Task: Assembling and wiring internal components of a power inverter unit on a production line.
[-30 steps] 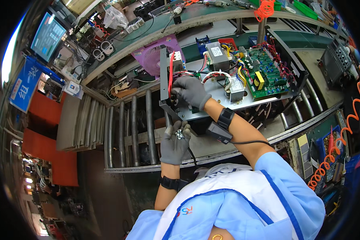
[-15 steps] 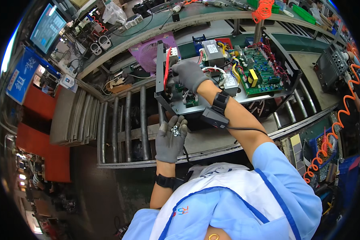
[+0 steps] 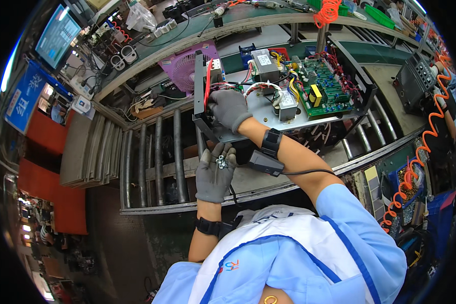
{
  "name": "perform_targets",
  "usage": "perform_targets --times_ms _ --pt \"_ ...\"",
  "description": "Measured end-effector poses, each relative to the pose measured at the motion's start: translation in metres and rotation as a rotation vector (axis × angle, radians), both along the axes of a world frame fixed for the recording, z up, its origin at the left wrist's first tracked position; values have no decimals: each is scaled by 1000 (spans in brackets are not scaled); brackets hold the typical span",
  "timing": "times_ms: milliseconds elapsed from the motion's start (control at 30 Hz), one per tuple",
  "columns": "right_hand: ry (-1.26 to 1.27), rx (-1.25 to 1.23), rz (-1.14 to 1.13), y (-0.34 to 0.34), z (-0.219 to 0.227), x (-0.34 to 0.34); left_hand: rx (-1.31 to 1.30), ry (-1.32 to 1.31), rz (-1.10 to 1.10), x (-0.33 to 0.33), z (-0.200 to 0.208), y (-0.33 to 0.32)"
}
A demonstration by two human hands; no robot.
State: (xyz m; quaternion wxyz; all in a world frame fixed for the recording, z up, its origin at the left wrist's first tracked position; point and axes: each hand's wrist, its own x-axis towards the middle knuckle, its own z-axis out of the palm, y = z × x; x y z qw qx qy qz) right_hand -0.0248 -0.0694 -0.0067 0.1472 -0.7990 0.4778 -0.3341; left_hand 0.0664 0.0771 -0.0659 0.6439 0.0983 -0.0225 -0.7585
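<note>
My left hand (image 3: pixel 215 175), in a grey glove, is palm up with its fingers cupped, below the near edge of an open metal chassis (image 3: pixel 258 127). Several small shiny metal fasteners (image 3: pixel 221 162), which look like nuts, lie in that palm. Inside the chassis, my gloved right hand (image 3: pixel 230 110) is closed against the inner side of the dark left panel (image 3: pixel 199 83), beside red wires (image 3: pixel 208 83). Whatever its fingertips hold is hidden. Right of this hand are a transformer-like block (image 3: pixel 264 63), a smaller white-labelled component (image 3: pixel 287 104) and a green circuit board (image 3: pixel 329 86).
A roller conveyor (image 3: pixel 179 157) carries the chassis. Behind it is a purple fan (image 3: pixel 190 71). Stacked grey sheets (image 3: pixel 88 149) stand to the left. An orange coiled hose (image 3: pixel 433 131) hangs at right, near another dark unit (image 3: pixel 415 78) and a person's hand (image 3: pixel 439 96).
My right hand has moved nearer to me and lower along the left panel, uncovering components behind it. My left hand still cups the fasteners. The whole view has shifted slightly.
</note>
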Motion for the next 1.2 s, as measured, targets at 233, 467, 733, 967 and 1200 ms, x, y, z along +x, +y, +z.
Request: perform_targets --times_ms 233,467,733,967,1200 --pt "-42 -317 230 26 16 -47 -52 -60 26 -8 31 1" --pt "196 -334 723 58 25 -64 -190 -21 -82 -14 28 -1" --pt "386 -501 687 56 10 -57 -171 -17 -132 -14 22 0" --pt "-154 -388 321 27 -6 -37 -30 -35 -21 -7 28 1" --pt "-182 -430 158 26 -16 -18 -26 -29 32 4 27 4"
